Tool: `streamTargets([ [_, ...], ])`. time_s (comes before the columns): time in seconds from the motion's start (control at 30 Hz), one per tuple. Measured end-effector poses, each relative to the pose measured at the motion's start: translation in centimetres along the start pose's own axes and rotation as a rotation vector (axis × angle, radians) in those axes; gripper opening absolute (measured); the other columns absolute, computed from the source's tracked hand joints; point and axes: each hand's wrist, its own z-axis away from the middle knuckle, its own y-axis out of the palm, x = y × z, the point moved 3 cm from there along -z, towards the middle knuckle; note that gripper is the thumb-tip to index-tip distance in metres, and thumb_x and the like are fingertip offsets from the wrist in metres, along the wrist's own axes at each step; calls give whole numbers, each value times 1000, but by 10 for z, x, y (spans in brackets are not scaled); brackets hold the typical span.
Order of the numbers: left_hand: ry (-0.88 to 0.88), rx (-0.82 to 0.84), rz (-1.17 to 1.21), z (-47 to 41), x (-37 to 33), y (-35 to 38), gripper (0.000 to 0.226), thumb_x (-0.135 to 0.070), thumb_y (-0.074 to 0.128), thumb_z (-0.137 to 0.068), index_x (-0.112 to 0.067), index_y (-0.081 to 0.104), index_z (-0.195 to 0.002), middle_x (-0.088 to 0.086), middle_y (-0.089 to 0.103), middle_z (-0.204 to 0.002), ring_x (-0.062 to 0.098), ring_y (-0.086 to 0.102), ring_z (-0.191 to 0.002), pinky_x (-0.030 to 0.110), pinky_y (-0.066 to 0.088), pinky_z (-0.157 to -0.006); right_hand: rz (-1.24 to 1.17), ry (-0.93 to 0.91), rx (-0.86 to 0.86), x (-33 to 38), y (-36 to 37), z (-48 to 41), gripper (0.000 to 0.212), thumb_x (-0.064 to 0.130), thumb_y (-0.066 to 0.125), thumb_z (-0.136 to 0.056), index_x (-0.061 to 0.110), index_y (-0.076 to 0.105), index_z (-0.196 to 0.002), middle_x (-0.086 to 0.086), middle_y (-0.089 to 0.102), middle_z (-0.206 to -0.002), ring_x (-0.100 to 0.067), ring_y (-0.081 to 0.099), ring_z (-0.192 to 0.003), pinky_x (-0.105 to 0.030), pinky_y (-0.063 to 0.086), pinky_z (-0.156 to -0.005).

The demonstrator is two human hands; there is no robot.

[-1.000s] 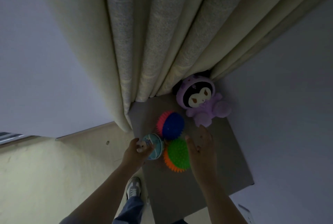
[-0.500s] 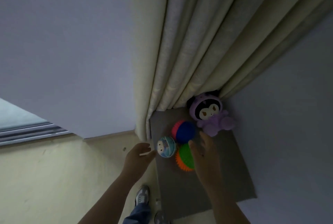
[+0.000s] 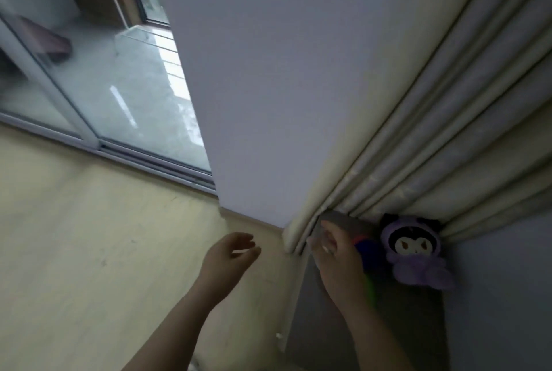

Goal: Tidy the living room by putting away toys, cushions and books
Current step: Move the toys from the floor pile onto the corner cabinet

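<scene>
Heavy woven cloth curtain (image 3: pixel 433 131), matt cream, hangs in folds; at 4 o'clock a fuzzy purple plush toy (image 3: pixel 418 254) sits on a matt grey shelf (image 3: pixel 343 222). Glossy glass sliding door (image 3: pixel 125 92) in metal frame, 10 o'clock.

left hand (image 3: pixel 228 257): fingers spread, empty | right hand (image 3: pixel 337 263): fingers curled

plush toys: 1, purple hooded one (image 3: pixel 413 251)
spiky balls: 2 showing, blue-red (image 3: pixel 366 248) and green (image 3: pixel 369 285)
hands: 2, left (image 3: pixel 228 260), right (image 3: pixel 336 257)
</scene>
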Motion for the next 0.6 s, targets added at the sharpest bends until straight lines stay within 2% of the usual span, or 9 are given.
streamTargets([
  [0.1,-33,-128,79,21,15,-49,28,-18,69,-84,-18,63,-112,-2,69,-106,10,66,-94,31,54,-83,41,-66,137,27,43,5,43,29,57,-94,26,45,-136,6,50,-133,-12,50,-121,-29,46,-95],
  [0.27,-86,-338,190,65,53,-135,27,-18,69,-84,-19,64,-110,-3,69,-104,9,66,-93,32,54,-84,96,-179,315,78,130,28,47,26,61,-93,23,46,-137,8,52,-128,-11,51,-116,-33,46,-99],
  [0.33,-111,-435,245,91,76,-175,27,-18,69,-85,-18,63,-111,-3,69,-104,9,65,-94,31,53,-85,116,-234,408,96,176,49,44,28,62,-91,28,47,-133,11,53,-126,-9,53,-116,-30,47,-95],
  [0.43,-154,-557,314,139,120,-237,26,-18,68,-86,-19,62,-111,-5,68,-105,9,64,-95,32,52,-86,165,-316,544,120,250,98,43,32,61,-92,29,47,-132,13,52,-124,-7,53,-114,-22,43,-89],
  [0.6,-208,-731,395,229,202,-338,25,-20,69,-84,-23,62,-108,-8,68,-105,10,65,-93,30,52,-83,181,-406,705,152,367,202,44,30,63,-90,26,49,-132,9,54,-123,-10,54,-113,-23,43,-88],
])
